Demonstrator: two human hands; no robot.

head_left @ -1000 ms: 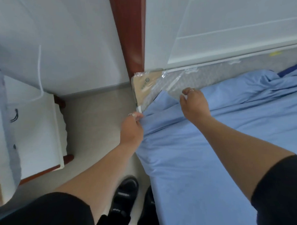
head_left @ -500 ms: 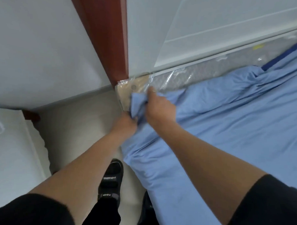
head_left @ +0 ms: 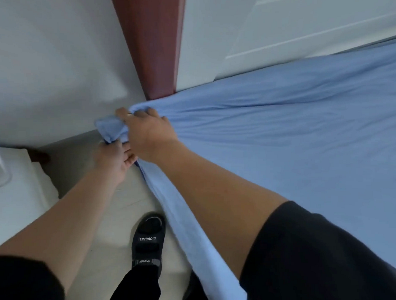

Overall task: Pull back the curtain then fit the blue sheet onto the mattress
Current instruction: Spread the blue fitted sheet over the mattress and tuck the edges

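Observation:
The blue sheet (head_left: 282, 139) is stretched over the top of the mattress, which it hides completely. Wrinkles fan out from the near left corner by the red-brown wooden post (head_left: 151, 42). At that corner my right hand (head_left: 148, 134) grips a bunched fold of the sheet from above. Just below it, my left hand (head_left: 116, 158) pinches the sheet's hanging edge at the mattress side. The two hands touch each other. The sheet's side edge hangs down along the bed toward my feet.
A white wall (head_left: 49, 66) stands left of the post, and a white panelled surface (head_left: 286, 29) runs behind the bed. My black shoe (head_left: 149, 240) is on the pale floor beside the bed. A white piece of furniture (head_left: 14, 188) with a dark leg sits at the left.
The sheet corner has been pulled over the mattress corner, covering the plastic wrap and cardboard seen before. Both hands have moved down and left around the corner. The view has come closer.

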